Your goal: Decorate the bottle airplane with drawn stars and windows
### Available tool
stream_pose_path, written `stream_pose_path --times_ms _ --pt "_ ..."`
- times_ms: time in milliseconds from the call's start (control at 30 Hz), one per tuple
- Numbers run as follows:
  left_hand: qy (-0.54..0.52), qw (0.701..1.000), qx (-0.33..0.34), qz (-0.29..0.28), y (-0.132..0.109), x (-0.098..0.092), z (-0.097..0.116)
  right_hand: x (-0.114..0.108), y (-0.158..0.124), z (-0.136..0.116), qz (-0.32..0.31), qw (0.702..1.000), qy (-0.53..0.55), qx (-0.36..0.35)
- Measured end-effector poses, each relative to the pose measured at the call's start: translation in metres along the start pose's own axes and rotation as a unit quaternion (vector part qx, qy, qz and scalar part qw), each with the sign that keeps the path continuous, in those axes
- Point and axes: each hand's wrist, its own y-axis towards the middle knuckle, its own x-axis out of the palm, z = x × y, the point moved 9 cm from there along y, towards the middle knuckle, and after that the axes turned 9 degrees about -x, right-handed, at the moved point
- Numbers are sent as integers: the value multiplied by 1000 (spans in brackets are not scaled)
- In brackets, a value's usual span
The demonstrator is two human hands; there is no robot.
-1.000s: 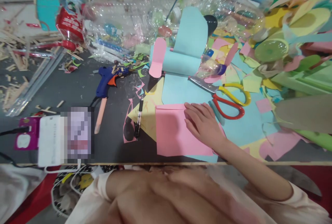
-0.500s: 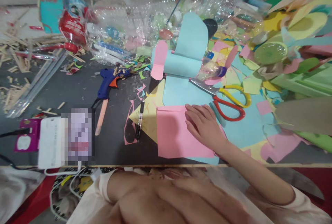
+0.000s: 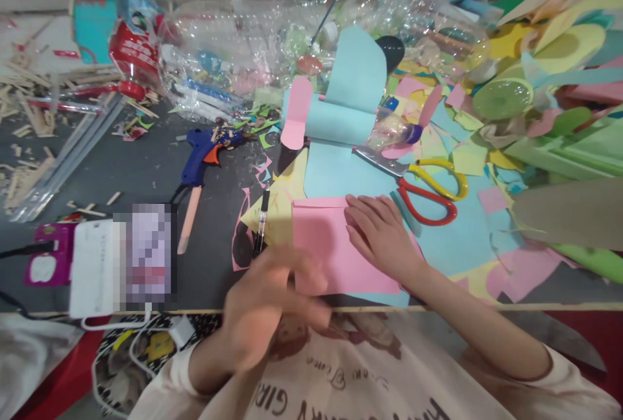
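Observation:
A pink sheet of paper [image 3: 331, 251] lies on the dark table with a narrow fold along its far edge. My right hand [image 3: 382, 235] rests flat on its right side, fingers stretched out. Over the sheet's lower left corner hovers my left hand [image 3: 267, 300], blurred by motion; its thumb and fingers are apart, with nothing visible between them. Scissors [image 3: 428, 189] with one yellow and one red handle lie beyond my right hand on light blue paper [image 3: 335, 170]. A black pen [image 3: 263, 222] is left of the pink sheet, on yellow paper [image 3: 282, 202].
A light blue paper model with a bottle body [image 3: 341, 123] stands behind the sheet. To the left are a blue glue gun [image 3: 197, 154], a phone [image 3: 148, 251] and a white power bank [image 3: 92, 267]. Plastic bottles [image 3: 233, 37] line the back; paper scraps [image 3: 462, 108] crowd the right.
My left hand has come down from close before my body to above the table by the pink sheet. My right hand stays on the paper.

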Motion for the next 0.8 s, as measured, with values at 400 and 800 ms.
stream_pose_path --times_ms 400,800 --pt "535 843 50 -16 41 73 -51 0 1 -5 -17 998 -59 -21" --pt "563 824 57 28 35 52 -50 -4 -10 3 -26 999 -44 19"
